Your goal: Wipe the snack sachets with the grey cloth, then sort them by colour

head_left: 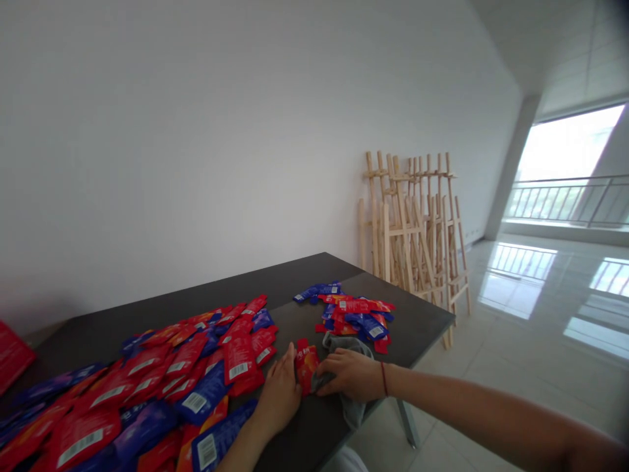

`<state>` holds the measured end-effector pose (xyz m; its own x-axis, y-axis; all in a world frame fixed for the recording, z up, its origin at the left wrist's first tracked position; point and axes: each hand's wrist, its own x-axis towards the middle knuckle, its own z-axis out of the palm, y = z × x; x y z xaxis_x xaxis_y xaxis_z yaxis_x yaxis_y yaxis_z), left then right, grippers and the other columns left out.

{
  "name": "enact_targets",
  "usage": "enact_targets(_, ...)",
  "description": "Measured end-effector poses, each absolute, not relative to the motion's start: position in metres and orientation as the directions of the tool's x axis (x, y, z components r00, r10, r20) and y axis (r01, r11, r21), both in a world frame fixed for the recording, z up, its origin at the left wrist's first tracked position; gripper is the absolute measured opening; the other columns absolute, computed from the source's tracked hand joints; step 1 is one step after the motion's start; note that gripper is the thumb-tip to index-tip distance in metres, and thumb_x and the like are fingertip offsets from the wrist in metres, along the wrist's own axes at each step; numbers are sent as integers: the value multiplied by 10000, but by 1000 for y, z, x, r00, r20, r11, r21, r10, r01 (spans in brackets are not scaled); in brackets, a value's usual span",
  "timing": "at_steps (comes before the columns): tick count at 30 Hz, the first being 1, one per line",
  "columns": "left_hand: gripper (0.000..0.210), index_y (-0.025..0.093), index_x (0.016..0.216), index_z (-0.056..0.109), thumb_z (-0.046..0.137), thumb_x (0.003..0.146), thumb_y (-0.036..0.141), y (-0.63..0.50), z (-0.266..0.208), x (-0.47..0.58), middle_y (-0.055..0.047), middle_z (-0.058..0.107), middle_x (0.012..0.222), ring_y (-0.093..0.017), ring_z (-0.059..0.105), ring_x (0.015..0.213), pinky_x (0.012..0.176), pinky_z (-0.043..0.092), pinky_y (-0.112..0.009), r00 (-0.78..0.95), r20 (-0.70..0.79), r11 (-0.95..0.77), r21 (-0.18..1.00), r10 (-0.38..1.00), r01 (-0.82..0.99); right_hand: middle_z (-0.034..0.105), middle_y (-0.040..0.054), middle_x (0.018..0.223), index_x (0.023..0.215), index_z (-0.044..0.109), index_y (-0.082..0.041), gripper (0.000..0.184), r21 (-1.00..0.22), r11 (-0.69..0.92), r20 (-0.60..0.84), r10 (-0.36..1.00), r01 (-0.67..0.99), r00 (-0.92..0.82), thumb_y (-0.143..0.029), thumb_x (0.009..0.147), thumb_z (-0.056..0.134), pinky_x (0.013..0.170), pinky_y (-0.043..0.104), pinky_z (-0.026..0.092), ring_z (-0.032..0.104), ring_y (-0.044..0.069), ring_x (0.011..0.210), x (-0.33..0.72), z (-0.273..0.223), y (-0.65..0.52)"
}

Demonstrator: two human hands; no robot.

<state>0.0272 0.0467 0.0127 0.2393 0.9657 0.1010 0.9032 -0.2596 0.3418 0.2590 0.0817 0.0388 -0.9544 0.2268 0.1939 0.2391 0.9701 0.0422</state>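
A red packet [306, 368] lies flat on the dark table [289, 246] between my hands. My left hand [281, 392] rests at its left edge, fingers stretched out together and the fingertips by the packet's side. In my right hand [351, 375] is a grey cloth [354, 410], bunched under the fingers and draping toward the table's front edge; the cloth meets the packet's right side. Left of my left hand spreads a large heap of red and blue packets [240, 357]. Beyond my right hand sits a smaller pile of red and blue packets [356, 307].
Behind the table rises a white wall [196, 131]. Several wooden easels [417, 229] lean together past the table's far right corner. A red box or bag [14, 357] stands at the far left. The shiny tiled floor [491, 387] runs toward a bright window [565, 147] with a railing.
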Motion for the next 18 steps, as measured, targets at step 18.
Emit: enact_targets(18, 740, 28, 1462, 230, 353, 737, 100, 40, 22, 32, -144, 330, 1532, -193, 302, 1417, 1158, 237, -392, 216, 90, -229, 165, 972, 959, 606, 18, 1260, 1167, 598, -264, 421, -10, 985, 234, 169, 171, -957, -174, 762, 530, 851, 335, 365, 540, 198, 1036, 247, 37, 82)
